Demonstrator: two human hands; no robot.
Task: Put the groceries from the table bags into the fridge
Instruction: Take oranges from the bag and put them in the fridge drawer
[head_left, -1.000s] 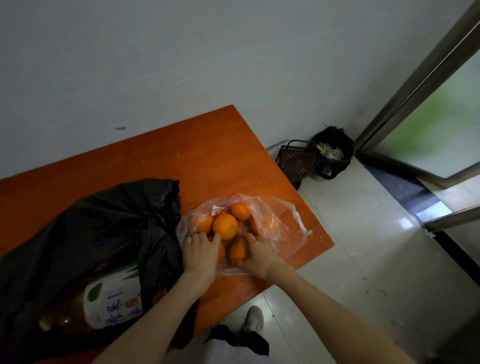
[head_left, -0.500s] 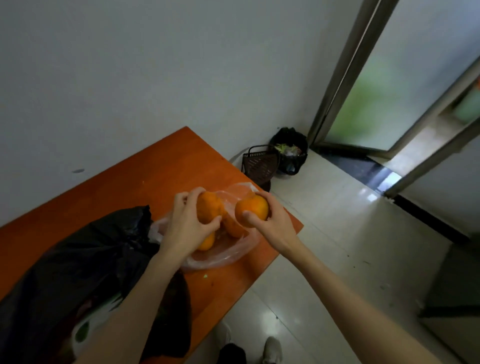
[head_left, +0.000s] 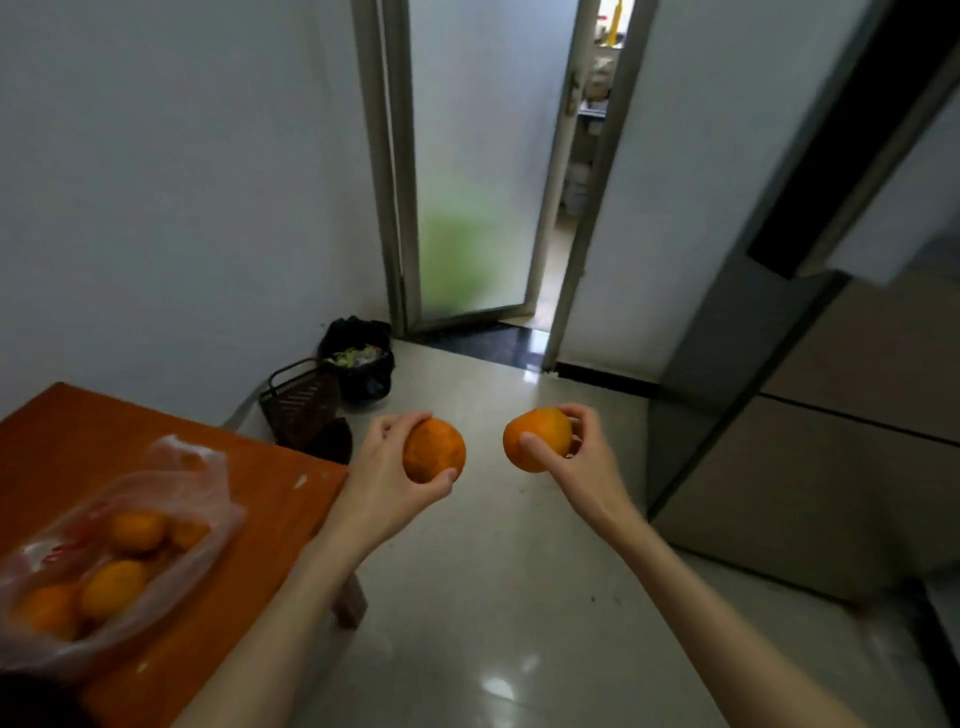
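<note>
You have a bright orange fruit (head_left: 434, 450) in one of your hands and another (head_left: 537, 439) in the other. The table (head_left: 249, 509) is reddish-orange, the bag (head_left: 171, 499) clear with red print, the basket (head_left: 301, 402) dark brown lattice, the floor (head_left: 519, 597) glossy cream.

Mid-frame by the white wall (head_left: 156, 182) you've got a black-lined bin (head_left: 358, 364) w/ scraps on top, a dark mesh basket (head_left: 301, 402) touching it on its left. Upper centre: frosted glass door (head_left: 467, 182), ajar, green blur behind (can't tell what). Glossy pale floor (head_left: 519, 597) fills the btm centre.
</note>
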